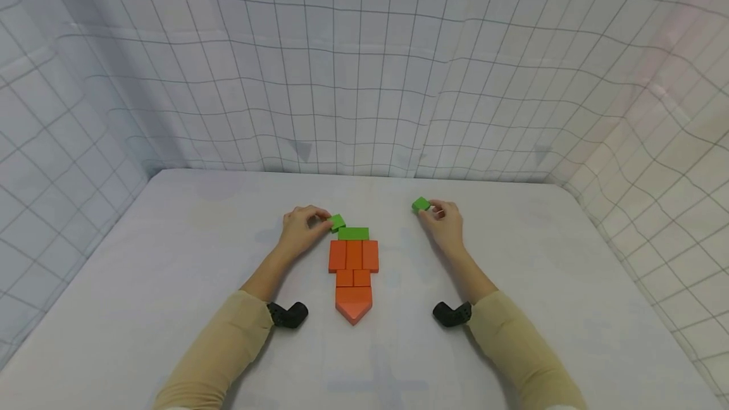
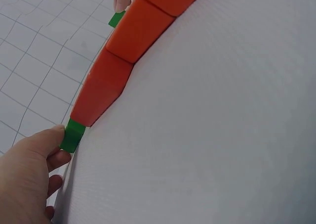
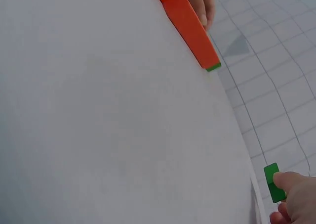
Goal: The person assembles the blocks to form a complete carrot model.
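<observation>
Several orange blocks point(image 1: 354, 255) lie together on the white table, ending in a pointed orange block point(image 1: 354, 302) at the near end. A green rectangular block point(image 1: 354, 233) lies across their far end. My left hand point(image 1: 300, 230) pinches a small green block point(image 1: 337, 223) between thumb and fingers, at the upper left corner of the green rectangle. Off to the right, my right hand point(image 1: 446, 225) pinches another small green block point(image 1: 421, 204), apart from the arrangement. In the right wrist view, that green block point(image 3: 274, 183) shows between thumb and fingers.
Black wrist devices point(image 1: 288, 315) sit at both cuffs, beside the table surface. A white cloth with a grid of dark lines point(image 1: 364, 68) hangs behind the table's far edge and along both sides.
</observation>
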Demonstrator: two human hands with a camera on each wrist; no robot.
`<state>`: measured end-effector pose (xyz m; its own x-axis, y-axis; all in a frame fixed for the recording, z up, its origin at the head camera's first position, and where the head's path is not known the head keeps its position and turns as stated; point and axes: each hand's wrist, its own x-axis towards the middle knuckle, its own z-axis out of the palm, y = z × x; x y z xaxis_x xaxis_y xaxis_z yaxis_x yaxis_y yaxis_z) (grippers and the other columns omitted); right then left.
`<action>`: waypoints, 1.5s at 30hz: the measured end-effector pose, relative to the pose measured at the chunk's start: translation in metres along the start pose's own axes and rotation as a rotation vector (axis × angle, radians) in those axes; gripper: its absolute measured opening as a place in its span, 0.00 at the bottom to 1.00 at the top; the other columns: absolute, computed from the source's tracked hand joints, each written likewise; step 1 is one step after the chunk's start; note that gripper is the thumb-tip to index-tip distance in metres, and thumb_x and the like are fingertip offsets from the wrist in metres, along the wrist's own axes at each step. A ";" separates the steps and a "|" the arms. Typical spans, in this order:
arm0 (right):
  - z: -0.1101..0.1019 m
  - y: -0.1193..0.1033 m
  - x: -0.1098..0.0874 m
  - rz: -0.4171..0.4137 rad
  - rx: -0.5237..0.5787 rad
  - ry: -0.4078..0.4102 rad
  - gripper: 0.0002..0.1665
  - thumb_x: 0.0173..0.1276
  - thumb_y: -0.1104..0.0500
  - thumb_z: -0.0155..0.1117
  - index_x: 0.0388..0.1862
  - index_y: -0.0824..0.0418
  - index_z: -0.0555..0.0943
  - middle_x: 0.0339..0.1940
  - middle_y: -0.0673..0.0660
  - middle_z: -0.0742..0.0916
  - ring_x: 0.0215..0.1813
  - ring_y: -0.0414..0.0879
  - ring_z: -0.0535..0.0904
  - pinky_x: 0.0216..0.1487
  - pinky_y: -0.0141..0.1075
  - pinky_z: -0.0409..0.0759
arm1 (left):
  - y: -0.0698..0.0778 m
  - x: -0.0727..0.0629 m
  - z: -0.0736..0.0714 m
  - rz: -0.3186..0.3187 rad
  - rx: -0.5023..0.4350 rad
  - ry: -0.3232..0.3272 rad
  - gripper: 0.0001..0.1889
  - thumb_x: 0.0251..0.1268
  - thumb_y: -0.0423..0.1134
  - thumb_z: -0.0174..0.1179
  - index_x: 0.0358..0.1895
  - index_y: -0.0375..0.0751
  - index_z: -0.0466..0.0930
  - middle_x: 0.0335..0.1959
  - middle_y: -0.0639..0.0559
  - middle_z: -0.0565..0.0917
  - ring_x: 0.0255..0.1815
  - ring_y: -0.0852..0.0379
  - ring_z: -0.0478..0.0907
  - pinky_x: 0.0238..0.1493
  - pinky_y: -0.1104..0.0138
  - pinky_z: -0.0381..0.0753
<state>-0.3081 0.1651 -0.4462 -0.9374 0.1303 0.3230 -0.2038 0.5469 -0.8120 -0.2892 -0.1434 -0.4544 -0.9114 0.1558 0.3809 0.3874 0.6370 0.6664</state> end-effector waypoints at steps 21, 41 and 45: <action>0.057 -0.035 -0.022 -0.112 0.010 -0.265 0.20 0.54 0.61 0.69 0.45 0.69 0.80 0.33 0.59 0.77 0.36 0.48 0.73 0.41 0.36 0.74 | 0.000 0.000 0.000 -0.004 0.000 -0.003 0.11 0.57 0.41 0.62 0.40 0.39 0.82 0.36 0.46 0.82 0.41 0.48 0.72 0.53 0.48 0.55; 0.059 -0.038 -0.020 -0.138 -0.060 -0.253 0.12 0.59 0.61 0.63 0.40 0.68 0.81 0.31 0.59 0.79 0.34 0.48 0.74 0.37 0.35 0.73 | -0.002 0.001 0.001 0.012 -0.010 0.007 0.10 0.56 0.40 0.63 0.39 0.39 0.82 0.36 0.46 0.82 0.39 0.49 0.71 0.53 0.48 0.54; 0.058 -0.038 -0.021 -0.135 -0.055 -0.262 0.12 0.59 0.61 0.64 0.40 0.68 0.82 0.31 0.59 0.79 0.35 0.48 0.74 0.38 0.35 0.73 | -0.003 0.000 0.002 0.014 -0.011 0.008 0.10 0.56 0.40 0.63 0.39 0.39 0.82 0.36 0.46 0.82 0.38 0.50 0.71 0.52 0.48 0.55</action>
<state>-0.2973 0.0940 -0.4504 -0.9452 -0.1609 0.2840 -0.3228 0.5899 -0.7402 -0.2908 -0.1433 -0.4573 -0.9045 0.1585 0.3959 0.4020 0.6266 0.6677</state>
